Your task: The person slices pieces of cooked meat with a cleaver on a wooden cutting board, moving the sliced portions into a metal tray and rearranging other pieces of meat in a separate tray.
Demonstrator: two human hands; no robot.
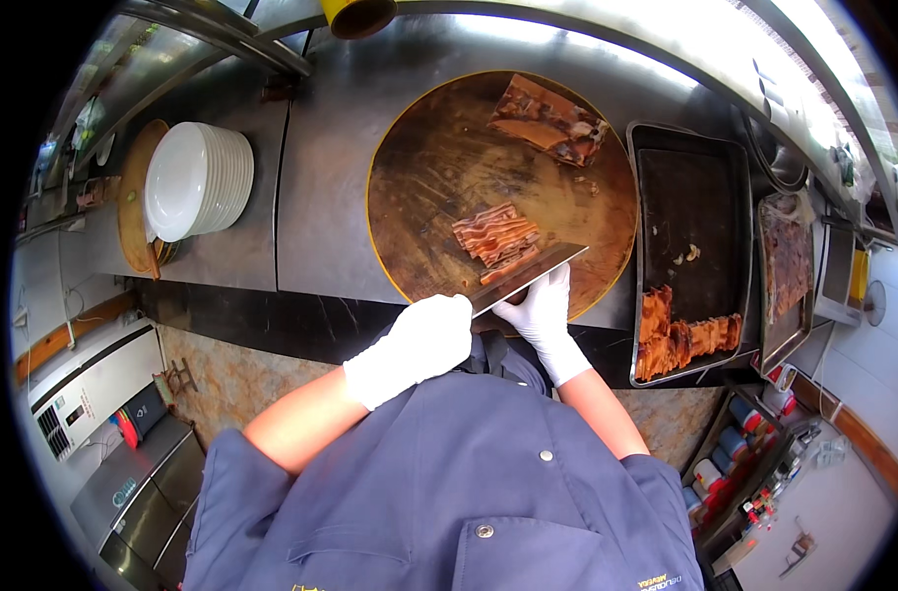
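My left hand (430, 340), in a white glove, grips a cleaver (526, 277) at its handle end. Its broad blade slants up to the right over the near part of a round wooden chopping board (419, 170). Just beyond the blade lie thin slices of reddish-brown cooked meat (497, 233), bunched in overlapping rows. My right hand (541, 306), gloved too, is at the near side of the blade with thumb and fingers bent; something dark reddish-brown shows between them, partly hidden by the blade. A larger slab of meat (549, 122) rests on the board's far right part.
Right of the board, a dark metal tray (693, 199) holds sliced meat (685, 336) along its near end. Another tray (786, 347) with meat stands farther right. Stacked white plates (198, 181) sit on a round board (135, 221) at the left. A metal rail (567, 16) crosses above the steel counter (327, 177).
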